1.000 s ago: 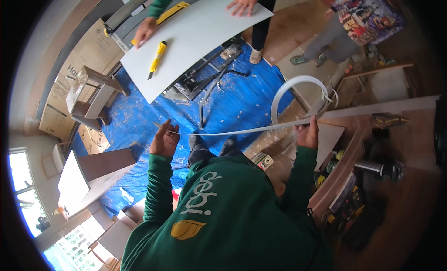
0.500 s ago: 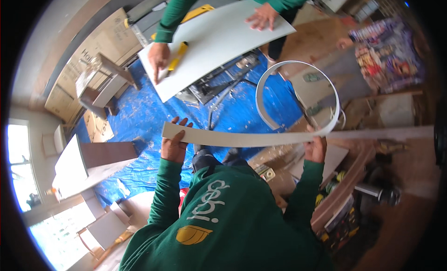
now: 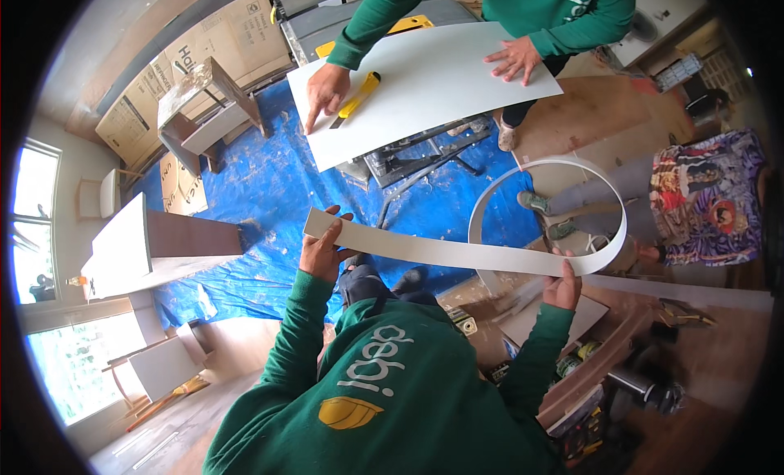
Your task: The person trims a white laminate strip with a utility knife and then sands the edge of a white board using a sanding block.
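Observation:
A long, flexible white edging strip [image 3: 441,251] stretches between my hands, its right part curling up and round in a large loop. My left hand [image 3: 323,253] is closed on the strip's free left end, thumb on its face and fingers behind. Farther right, my right hand [image 3: 563,285] pinches its lower edge where the loop begins. Beyond my hands lies a white board [image 3: 433,79], apart from the strip. A co-worker in a green sweatshirt points at the board's near left corner with one hand [image 3: 328,91] and rests the other hand [image 3: 516,58] flat on it.
A yellow utility knife [image 3: 359,98] lies on the board, above a dark folding stand [image 3: 416,152]. Blue plastic sheeting [image 3: 286,177] covers the floor. Another person in a patterned shirt [image 3: 706,197] stands at right. Wooden cabinet pieces [image 3: 196,230] stand left; tools [image 3: 641,385] lie lower right.
My view has shifted, showing more of the co-worker and the person at right. I still hold the strip in both hands; its loop hangs lower. The co-worker's pointing finger stays near the board's corner.

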The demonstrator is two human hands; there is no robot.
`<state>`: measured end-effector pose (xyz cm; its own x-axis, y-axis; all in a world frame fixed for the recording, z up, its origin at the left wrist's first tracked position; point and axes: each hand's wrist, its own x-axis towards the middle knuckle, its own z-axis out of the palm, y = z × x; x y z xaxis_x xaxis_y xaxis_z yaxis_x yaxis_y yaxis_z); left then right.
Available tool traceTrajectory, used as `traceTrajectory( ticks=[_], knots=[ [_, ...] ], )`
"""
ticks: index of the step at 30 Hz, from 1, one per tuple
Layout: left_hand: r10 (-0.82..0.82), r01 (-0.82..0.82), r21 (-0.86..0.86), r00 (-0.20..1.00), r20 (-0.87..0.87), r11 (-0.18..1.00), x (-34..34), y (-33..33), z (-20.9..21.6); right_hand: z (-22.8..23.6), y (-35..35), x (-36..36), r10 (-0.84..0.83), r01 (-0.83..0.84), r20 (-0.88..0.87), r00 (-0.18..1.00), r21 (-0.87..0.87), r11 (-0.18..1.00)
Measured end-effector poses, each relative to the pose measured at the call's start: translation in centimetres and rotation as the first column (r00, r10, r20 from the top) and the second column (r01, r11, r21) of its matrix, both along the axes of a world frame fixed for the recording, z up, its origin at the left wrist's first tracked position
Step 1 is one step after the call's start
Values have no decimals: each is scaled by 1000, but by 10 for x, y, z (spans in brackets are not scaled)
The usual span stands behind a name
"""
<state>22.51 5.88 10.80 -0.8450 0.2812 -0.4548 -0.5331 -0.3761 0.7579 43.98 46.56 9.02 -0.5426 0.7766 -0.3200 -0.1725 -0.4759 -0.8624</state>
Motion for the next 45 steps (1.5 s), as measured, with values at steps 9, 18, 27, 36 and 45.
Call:
traceTrajectory(
  ticks=[9,18,27,36,45],
  knots=[
    [49,-82,448,995,85,890,-16,7,-6,15,21,-8,-89,67,-114,990,-187,980],
    [-36,-12,519,996,82,855,-9,9,-14,55,23,-1,-34,18,-232,972,-68,998],
    [-79,48,643,997,19,764,-11,-4,-37,60,26,-1,28,-60,-331,943,-86,994],
    [-1,-54,572,996,95,819,-8,8,-20,81,25,9,54,-144,-453,890,-167,975],
    [-24,-32,463,993,115,886,-19,5,-37,98,6,-25,422,-380,-486,765,189,905]
  ],
)
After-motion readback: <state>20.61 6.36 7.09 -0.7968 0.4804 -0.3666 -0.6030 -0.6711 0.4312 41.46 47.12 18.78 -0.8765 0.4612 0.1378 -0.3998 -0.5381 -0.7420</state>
